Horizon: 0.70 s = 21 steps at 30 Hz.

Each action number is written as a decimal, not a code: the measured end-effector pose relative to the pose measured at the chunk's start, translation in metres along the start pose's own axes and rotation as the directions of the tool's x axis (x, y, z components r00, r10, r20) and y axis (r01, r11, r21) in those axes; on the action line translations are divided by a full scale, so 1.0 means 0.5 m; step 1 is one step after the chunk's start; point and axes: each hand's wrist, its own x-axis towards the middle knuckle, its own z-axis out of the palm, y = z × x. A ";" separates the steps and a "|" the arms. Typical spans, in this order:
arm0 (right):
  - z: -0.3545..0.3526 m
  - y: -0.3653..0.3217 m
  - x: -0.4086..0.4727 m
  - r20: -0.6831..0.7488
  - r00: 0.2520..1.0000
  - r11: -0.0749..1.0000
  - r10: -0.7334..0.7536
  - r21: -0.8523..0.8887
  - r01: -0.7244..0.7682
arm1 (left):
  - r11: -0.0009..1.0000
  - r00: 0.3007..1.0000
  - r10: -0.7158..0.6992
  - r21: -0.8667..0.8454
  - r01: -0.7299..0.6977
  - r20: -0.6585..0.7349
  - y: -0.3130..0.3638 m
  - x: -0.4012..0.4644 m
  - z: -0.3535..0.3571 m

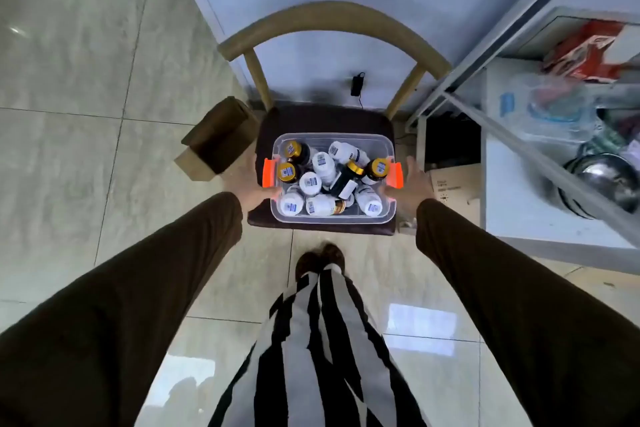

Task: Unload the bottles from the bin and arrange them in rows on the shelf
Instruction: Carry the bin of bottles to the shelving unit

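Your bin [333,218] sits on the chair [332,121] straight ahead, bottles [323,166] heaped inside it. Your left hand [247,185] is at its left end, your right hand [412,184] at its right. The shelf [519,184] stands to the chair's right.

Bright daylight, floor glare, fisheye edges

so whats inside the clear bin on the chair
The clear bin holds a jumble of bottles, white ones and dark ones with gold caps, some upright, some lying. Whatever sits beneath the top layer is covered.
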 end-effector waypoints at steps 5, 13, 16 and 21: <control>0.020 0.026 0.041 0.040 0.997 0.981 0.071 0.176 -0.077 | 0.990 0.997 0.002 -0.143 0.009 0.079 0.000 0.042 0.031; 0.039 0.041 0.071 0.023 0.988 0.944 0.150 0.295 -0.150 | 0.989 0.999 -0.022 -0.148 0.026 0.028 -0.015 0.079 0.066; 0.043 0.034 0.072 -0.002 0.987 0.946 0.163 0.284 -0.156 | 0.990 0.996 -0.075 -0.115 0.079 0.037 -0.008 0.082 0.064; 0.037 0.037 0.031 -0.010 0.989 0.958 0.149 0.249 -0.142 | 0.992 0.996 -0.088 -0.084 0.091 0.034 0.005 0.055 0.056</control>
